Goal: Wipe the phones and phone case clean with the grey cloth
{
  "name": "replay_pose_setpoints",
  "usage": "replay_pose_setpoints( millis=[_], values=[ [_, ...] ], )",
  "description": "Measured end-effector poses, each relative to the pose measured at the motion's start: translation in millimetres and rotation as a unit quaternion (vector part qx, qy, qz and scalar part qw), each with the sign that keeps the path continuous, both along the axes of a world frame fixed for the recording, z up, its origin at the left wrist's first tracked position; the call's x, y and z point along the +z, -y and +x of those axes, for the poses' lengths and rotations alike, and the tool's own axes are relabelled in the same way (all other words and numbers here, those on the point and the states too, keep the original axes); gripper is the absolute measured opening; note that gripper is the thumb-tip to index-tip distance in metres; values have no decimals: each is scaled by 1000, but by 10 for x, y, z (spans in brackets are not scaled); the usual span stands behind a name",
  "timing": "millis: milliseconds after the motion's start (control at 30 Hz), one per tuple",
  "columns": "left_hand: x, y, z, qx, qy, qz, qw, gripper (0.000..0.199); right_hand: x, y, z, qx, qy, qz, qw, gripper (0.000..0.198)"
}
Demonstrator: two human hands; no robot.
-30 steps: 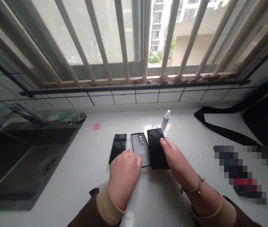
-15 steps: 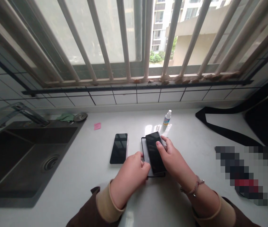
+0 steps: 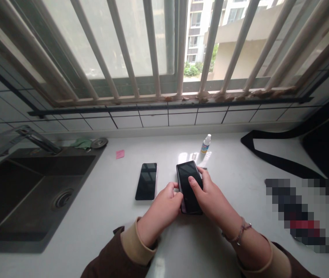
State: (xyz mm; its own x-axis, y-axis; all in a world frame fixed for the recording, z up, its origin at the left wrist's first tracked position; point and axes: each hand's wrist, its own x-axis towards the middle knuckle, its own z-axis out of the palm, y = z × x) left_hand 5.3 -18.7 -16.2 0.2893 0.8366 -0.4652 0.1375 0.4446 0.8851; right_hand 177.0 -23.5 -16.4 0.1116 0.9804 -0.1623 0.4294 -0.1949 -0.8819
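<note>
A black smartphone [image 3: 190,195] lies over a dark-edged phone case [image 3: 182,207], nearly lined up with it; whether it is fully seated I cannot tell. My right hand [image 3: 207,191] grips the phone's right side, thumb across the screen and fingers around the far edge. On the left edge, my left hand [image 3: 168,202] pinches the phone case, its fingertips partly hidden. A second smartphone [image 3: 147,181], screen up with a light edge, rests on the counter left of my hands.
Behind the phone stands a small white-capped bottle [image 3: 206,144], with a small clear piece [image 3: 194,156] near it. A pink note [image 3: 120,154] lies farther left. The sink [image 3: 36,193] takes up the left side. A black bag with a strap [image 3: 283,162] lies right, near a blurred-out item [image 3: 300,216].
The phone has shifted slightly left and come down over the case, so the case's inside, visible before, is now mostly covered. My right thumb has moved left across the screen.
</note>
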Motion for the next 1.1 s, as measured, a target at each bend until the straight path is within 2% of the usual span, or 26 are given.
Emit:
replay_pose_setpoints(
  millis=[267,400,600,867,1100],
  values=[
    [77,49,56,42,64,5,997,38,0,-4,0,-9,-39,-17,999,75],
    [62,62,80,50,114,-9,992,42,31,-11,19,-26,-50,-16,998,80],
    [14,73,103,67,165,-27,984,47,88,-14,40,-35,-80,-17,996,74],
    [-33,107,123,44,192,7,980,48,56,-12,53,-33,-16,-10,999,69],
    [-89,114,114,84,215,4,973,50,-45,-73,110,-45,-109,-7,993,67]
  ],
)
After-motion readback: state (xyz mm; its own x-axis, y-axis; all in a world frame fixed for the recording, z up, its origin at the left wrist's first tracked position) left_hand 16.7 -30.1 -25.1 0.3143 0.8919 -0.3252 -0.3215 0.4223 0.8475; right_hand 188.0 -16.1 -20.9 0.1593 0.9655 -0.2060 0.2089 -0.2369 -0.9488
